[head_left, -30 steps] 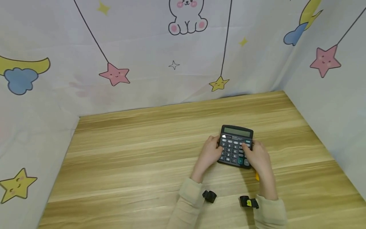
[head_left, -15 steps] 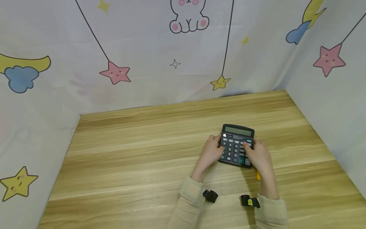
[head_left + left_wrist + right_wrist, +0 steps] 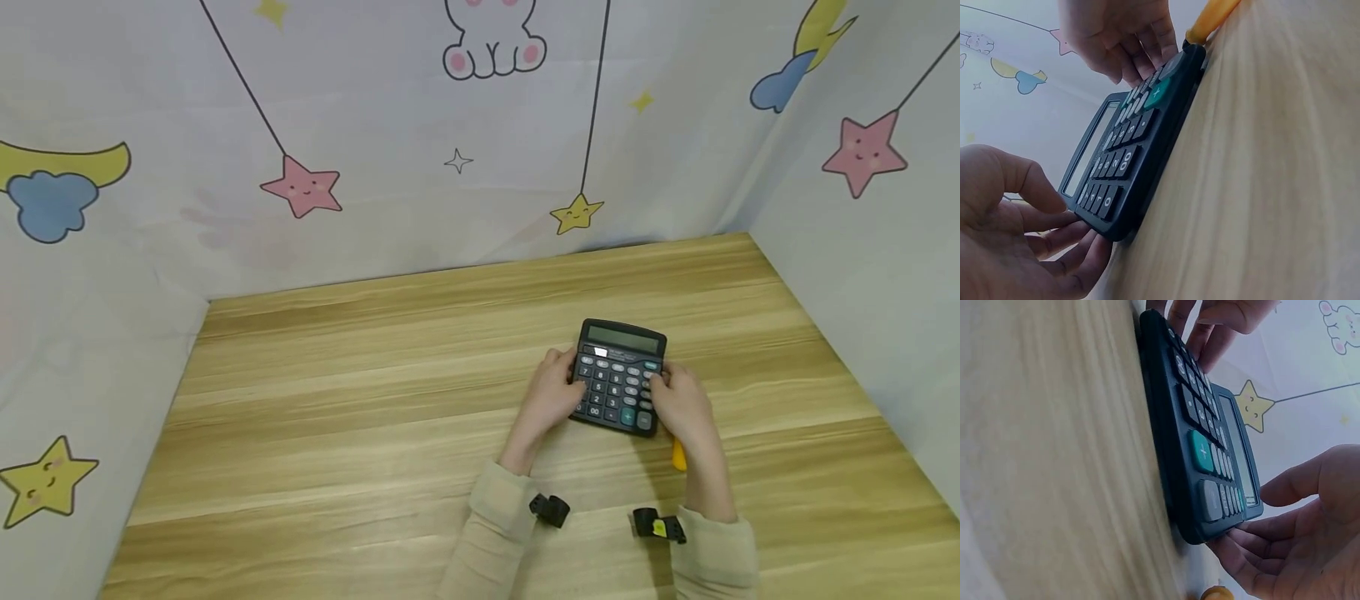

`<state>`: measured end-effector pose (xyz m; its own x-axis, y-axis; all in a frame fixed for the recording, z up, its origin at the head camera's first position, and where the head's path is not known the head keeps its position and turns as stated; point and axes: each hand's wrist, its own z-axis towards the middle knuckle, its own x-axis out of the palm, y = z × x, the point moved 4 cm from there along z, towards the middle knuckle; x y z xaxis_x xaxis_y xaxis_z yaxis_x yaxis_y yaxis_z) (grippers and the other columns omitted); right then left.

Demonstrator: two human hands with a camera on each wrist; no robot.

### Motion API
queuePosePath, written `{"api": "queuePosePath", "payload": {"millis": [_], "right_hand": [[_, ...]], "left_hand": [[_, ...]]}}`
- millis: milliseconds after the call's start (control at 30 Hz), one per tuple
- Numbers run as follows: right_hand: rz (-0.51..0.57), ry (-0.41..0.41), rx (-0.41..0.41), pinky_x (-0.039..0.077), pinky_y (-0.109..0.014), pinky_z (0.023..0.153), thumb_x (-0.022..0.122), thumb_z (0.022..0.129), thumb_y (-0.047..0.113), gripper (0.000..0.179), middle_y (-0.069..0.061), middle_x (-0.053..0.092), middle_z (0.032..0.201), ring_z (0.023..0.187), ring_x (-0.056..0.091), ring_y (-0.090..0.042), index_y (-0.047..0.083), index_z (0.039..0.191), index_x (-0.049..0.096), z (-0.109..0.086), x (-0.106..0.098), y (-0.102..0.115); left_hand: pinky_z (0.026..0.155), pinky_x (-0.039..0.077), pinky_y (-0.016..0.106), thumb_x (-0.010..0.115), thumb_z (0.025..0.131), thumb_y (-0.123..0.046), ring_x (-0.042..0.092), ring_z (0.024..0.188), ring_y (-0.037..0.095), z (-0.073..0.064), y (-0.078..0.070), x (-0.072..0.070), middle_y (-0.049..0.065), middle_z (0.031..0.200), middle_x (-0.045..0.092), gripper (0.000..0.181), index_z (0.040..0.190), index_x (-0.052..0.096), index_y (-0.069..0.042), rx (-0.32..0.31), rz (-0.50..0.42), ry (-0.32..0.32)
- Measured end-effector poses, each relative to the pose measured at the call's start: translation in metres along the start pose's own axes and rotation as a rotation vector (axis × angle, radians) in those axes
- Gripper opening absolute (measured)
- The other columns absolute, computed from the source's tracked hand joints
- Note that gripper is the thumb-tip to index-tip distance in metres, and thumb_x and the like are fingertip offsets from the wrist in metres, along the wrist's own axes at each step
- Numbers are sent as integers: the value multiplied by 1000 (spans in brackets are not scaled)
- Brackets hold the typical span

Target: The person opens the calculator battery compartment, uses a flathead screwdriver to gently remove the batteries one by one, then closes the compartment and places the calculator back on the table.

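Observation:
Both hands hold a black desk calculator (image 3: 621, 379) by its sides, right of the middle of the table. My left hand (image 3: 551, 393) grips the left edge, thumb over the keys at the side and fingers curled at the edge and beneath. On the opposite edge my right hand (image 3: 684, 404) grips it likewise, its thumb by the right-hand column of keys. The calculator's display (image 3: 622, 338) faces up and shows no digits I can read. In the left wrist view, the near edge of the calculator (image 3: 1159, 134) sits close over the wood surface, slightly tilted.
An orange, handle-like object (image 3: 678, 455) lies on the wood-grain table (image 3: 337, 433) beside the right wrist, partly hidden. A white cloth wall (image 3: 390, 208) with printed stars and clouds stands along the back and sides. Black camera mounts (image 3: 551, 510) sit at the cuffs.
My right thumb has slid off the keys toward the calculator's right edge. More of the orange object shows. The left hand keeps its grip.

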<state>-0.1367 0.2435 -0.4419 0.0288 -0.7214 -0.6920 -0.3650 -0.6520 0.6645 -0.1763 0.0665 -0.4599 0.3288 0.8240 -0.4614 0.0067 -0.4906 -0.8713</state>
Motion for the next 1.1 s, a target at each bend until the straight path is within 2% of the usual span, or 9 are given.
{"api": "queuePosePath", "payload": {"millis": [200, 467, 700, 1100], "right_hand": [[14, 7, 1, 31, -60, 110, 33, 100, 19, 55, -39, 40, 134, 124, 40, -48, -20, 139, 31, -3, -3, 5], [46, 32, 16, 27, -61, 114, 32, 101, 21, 58, -40, 33, 141, 130, 35, -50, -18, 143, 24, -7, -7, 11], [49, 31, 8, 32, -60, 110, 32, 102, 21, 58, -38, 38, 137, 125, 39, -47, -16, 145, 21, -10, -11, 16], [60, 24, -4, 37, -59, 106, 33, 102, 22, 58, -36, 40, 136, 122, 43, -46, -15, 146, 20, -14, -15, 21]], "left_hand": [[86, 48, 28, 60, 83, -5, 54, 99, 21, 0, -2, -3, 9, 112, 55, 63, 143, 42, -2, 12, -5, -12], [93, 48, 32, 56, 83, -2, 54, 108, 23, -1, -4, -6, 11, 118, 56, 61, 143, 43, -1, 2, -70, -7], [98, 46, 36, 56, 83, -1, 53, 113, 25, 0, -5, -9, 12, 123, 56, 60, 142, 44, -1, 1, -93, 12], [98, 48, 35, 54, 83, 1, 55, 111, 23, 1, -8, -11, 11, 124, 56, 64, 145, 41, -4, 5, -127, 31]]}}
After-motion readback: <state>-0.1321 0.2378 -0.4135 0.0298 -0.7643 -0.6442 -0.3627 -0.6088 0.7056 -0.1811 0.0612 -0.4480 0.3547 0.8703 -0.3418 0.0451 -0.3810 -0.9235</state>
